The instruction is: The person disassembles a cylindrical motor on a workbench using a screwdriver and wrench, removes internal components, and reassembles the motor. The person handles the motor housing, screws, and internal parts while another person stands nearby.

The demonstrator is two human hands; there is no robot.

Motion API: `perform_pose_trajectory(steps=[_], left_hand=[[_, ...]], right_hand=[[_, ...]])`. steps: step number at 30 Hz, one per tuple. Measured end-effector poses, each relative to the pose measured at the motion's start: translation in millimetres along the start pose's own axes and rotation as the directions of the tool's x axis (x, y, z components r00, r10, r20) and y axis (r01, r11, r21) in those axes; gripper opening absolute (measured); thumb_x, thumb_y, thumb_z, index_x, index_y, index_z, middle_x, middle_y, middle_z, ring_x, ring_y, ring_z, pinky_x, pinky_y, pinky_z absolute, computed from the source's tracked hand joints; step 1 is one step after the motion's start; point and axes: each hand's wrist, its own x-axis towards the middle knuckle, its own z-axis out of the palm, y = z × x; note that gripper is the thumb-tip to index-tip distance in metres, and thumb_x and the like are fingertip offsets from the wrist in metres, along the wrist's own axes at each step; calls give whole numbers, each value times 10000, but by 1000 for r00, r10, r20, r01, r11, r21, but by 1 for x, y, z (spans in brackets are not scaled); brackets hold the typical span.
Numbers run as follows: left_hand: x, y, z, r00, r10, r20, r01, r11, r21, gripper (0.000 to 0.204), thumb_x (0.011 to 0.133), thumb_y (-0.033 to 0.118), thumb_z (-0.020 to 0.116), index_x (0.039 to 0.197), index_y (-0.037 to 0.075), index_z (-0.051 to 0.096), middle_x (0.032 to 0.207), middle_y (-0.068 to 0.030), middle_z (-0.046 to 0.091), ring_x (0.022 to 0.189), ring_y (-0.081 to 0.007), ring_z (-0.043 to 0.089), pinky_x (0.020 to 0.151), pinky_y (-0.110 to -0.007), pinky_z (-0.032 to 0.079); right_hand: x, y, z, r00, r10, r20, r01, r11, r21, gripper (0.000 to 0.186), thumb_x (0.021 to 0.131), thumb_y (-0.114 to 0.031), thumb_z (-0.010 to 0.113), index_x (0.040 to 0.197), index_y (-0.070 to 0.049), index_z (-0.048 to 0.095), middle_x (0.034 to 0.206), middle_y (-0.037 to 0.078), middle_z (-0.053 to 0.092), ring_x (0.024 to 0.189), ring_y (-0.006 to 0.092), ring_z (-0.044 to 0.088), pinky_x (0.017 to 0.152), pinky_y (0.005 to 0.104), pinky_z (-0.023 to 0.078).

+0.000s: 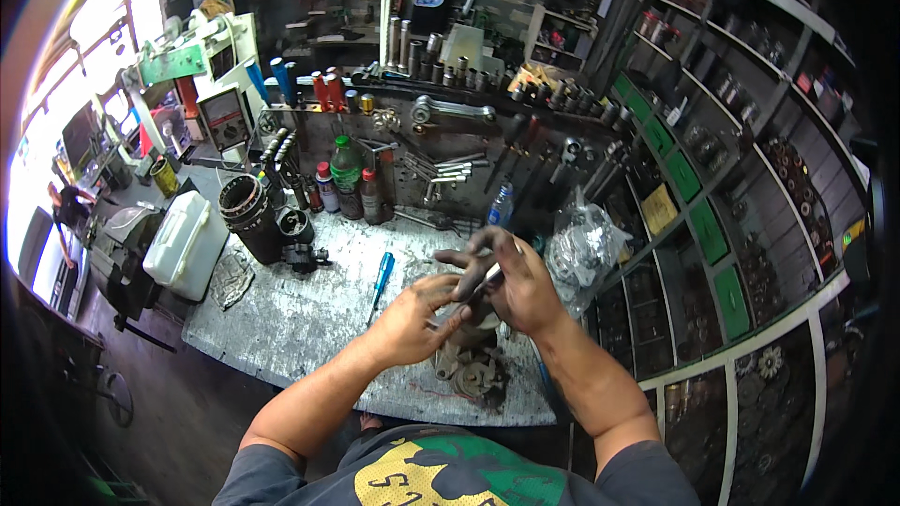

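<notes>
Both hands meet over a metal-topped workbench (281,328). My right hand (525,290) is raised, its darkened fingers closed on a small shiny metal piece (493,273) whose exact kind I cannot make out. Close against it, my left hand (417,317) has its thumb and fingers curled together; what they pinch is hidden. Just below the hands stands a greasy motor-like part (473,375) with a round end and dirty fittings, partly covered by my hands. A screwdriver (382,276) with a blue handle lies on the bench to the left of them.
A black cylindrical housing (249,220) and a white plastic box (187,245) stand on the left. Behind are a green bottle (346,178), spray cans (370,197) and hanging wrenches (450,169). A clear plastic bag (583,248) sits right, beside shelves (722,239) of parts.
</notes>
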Motion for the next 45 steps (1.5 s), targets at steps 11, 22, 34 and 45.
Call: perform_pose_trajectory(steps=[11, 22, 34, 45], left_hand=[[9, 15, 14, 965, 1, -262, -1, 1000, 0, 137, 904, 86, 820, 1029, 35, 800, 907, -161, 772, 818, -388, 743, 745, -458, 583], [13, 28, -5, 985, -23, -173, 82, 937, 340, 224, 924, 215, 858, 987, 8, 803, 928, -182, 782, 853, -377, 764, 767, -434, 600], [9, 18, 6, 984, -63, -166, 83, 990, 117, 311, 956, 282, 832, 1142, 34, 807, 1098, -183, 800, 1050, -367, 766, 935, -450, 601], [0, 10, 25, 981, -43, -190, 77, 982, 170, 326, 1017, 283, 696, 1203, 18, 737, 1124, -203, 745, 1058, -428, 715, 937, -498, 588]], right_hand=[[-41, 25, -33, 909, -292, -297, 223, 944, -244, 645, 1154, -522, 532, 1559, -23, 486, 1328, 131, 676, 1279, 214, 625, 1156, 382, 470], [-136, 72, -72, 795, -345, -499, -17, 809, -587, 566, 1080, -332, 737, 1464, 52, 575, 1342, 158, 671, 1215, 228, 665, 1070, 359, 524], [-158, 96, -78, 822, -326, -466, -49, 776, -629, 481, 1018, -129, 757, 1433, 63, 606, 1356, 203, 677, 1250, 285, 672, 1075, 404, 549], [-91, 36, 0, 858, -490, 157, 225, 83, -971, 410, 1027, -124, 674, 1411, 19, 693, 1403, 279, 668, 1382, 449, 572, 1166, 555, 460]])
